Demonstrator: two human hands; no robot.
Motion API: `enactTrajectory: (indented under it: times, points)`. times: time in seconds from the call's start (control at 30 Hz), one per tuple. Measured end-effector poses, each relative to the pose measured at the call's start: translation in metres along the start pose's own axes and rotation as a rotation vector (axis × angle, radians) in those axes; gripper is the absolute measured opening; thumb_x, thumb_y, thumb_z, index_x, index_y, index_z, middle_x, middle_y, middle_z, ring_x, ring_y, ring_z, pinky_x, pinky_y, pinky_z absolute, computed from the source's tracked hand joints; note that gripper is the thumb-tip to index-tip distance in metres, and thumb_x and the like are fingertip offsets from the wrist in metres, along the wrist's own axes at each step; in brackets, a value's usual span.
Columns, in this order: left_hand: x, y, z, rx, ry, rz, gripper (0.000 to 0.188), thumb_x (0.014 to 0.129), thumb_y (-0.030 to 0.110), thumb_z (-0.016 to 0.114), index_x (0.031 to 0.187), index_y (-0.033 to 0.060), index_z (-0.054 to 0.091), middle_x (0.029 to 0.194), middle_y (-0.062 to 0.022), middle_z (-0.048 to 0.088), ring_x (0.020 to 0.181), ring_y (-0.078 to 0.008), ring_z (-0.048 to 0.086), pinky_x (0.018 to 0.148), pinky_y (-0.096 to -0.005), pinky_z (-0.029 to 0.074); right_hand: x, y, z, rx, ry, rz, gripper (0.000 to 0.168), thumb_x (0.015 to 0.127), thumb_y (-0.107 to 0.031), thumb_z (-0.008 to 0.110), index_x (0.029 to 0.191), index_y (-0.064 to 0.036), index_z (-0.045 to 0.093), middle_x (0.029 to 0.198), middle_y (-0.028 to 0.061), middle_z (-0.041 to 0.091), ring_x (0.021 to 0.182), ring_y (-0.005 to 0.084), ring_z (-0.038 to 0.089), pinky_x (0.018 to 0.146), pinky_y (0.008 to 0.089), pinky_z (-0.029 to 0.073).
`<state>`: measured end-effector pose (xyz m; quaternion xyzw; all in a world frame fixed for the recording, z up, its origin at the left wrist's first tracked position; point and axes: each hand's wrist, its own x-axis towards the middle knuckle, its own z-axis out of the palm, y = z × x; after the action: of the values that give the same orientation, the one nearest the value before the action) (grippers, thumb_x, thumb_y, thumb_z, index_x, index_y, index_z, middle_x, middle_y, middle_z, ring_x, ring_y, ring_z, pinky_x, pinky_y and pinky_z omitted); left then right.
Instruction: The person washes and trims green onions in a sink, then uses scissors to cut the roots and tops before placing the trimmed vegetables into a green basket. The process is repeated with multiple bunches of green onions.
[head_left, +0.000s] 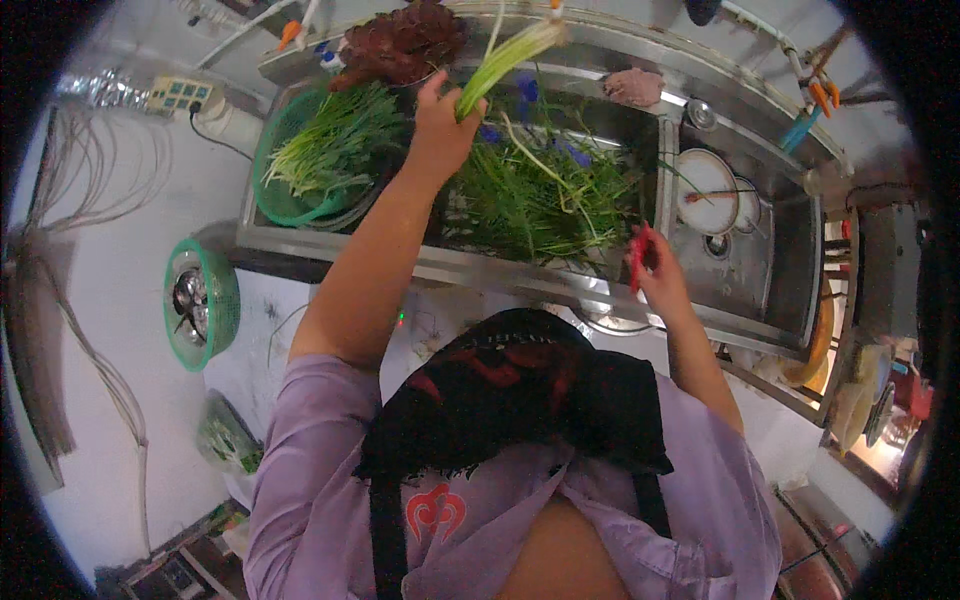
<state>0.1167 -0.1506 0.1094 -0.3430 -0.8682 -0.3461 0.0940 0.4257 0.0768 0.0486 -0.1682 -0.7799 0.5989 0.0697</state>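
My left hand (448, 124) is closed on the lower part of a pale green leafy stalk vegetable (510, 60), held above the back of the steel sink. Over the sink's front right edge, my right hand (657, 271) grips a small red tool (638, 259), whose kind I cannot tell. Loose green stems and leaves (540, 195) fill the large basin between my hands. Left of my left forearm, a green plastic basket (264, 169) holds a bunch of leafy greens (337, 142). Dark reddish-brown leafy produce (405, 41) lies behind my left hand.
The right basin (739, 281) holds white plates (705, 187). A pinkish cloth (634, 88) lies on the back ledge. At the left, a green basket (225, 300) holds metal ware, with a power strip (180, 95) above it. Pipes with orange-handled taps run behind the sink.
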Motion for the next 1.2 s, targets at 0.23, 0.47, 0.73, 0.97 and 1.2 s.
enactTrajectory:
  times: [0.23,0.47,0.73,0.97,1.2]
  points:
    - [-0.005,0.056,0.021,-0.044,-0.139,0.095,0.031,0.078,0.008,0.06,0.105,0.0011,0.048,0.108,-0.0157,0.047,0.103,-0.0356,0.047,0.085,-0.0392,0.04,0.038,-0.051,-0.009,-0.019,-0.295,0.015,0.061,0.078,-0.036,0.065,0.122,-0.003,0.039,0.1,0.0088,0.052,0.092,0.0189,0.05,0.084,0.0311,0.04]
    - [-0.013,0.073,0.023,-0.177,-0.297,0.119,0.035,0.074,0.001,0.059,0.108,0.0032,0.046,0.106,-0.017,0.048,0.101,-0.0366,0.048,0.084,-0.0396,0.04,0.05,-0.048,-0.032,0.068,-0.453,0.051,0.082,0.074,-0.066,0.052,0.124,-0.002,0.037,0.101,0.0069,0.049,0.092,0.017,0.047,0.082,0.0295,0.039]
    - [-0.006,0.064,0.005,0.053,-0.545,0.379,0.056,0.068,0.0,0.062,0.12,0.0096,0.044,0.107,-0.0149,0.05,0.105,-0.0315,0.046,0.092,-0.0366,0.036,0.075,-0.08,-0.035,-0.017,-0.42,-0.069,0.086,0.069,-0.074,0.049,0.117,-0.003,0.043,0.087,0.0013,0.05,0.078,0.0115,0.047,0.071,0.0252,0.039]
    - [0.01,0.042,0.003,-0.028,-0.652,0.458,0.066,0.073,0.008,0.062,0.131,0.0118,0.031,0.106,-0.0145,0.053,0.105,-0.0265,0.049,0.095,-0.033,0.035,0.081,-0.091,-0.014,0.059,-0.291,0.188,0.048,0.084,-0.055,0.047,0.095,-0.008,0.049,0.073,-0.0014,0.049,0.063,0.0074,0.046,0.052,0.0206,0.036]
    - [0.023,0.048,0.019,-0.492,-0.903,-0.056,0.054,0.086,0.032,0.057,0.125,0.0047,0.033,0.093,-0.0097,0.056,0.079,-0.0161,0.056,0.071,-0.0315,0.045,0.094,-0.102,0.01,-0.01,-0.186,0.224,0.037,0.086,-0.045,0.051,0.082,-0.009,0.049,0.063,-0.003,0.044,0.053,0.0069,0.042,0.048,0.0212,0.035]
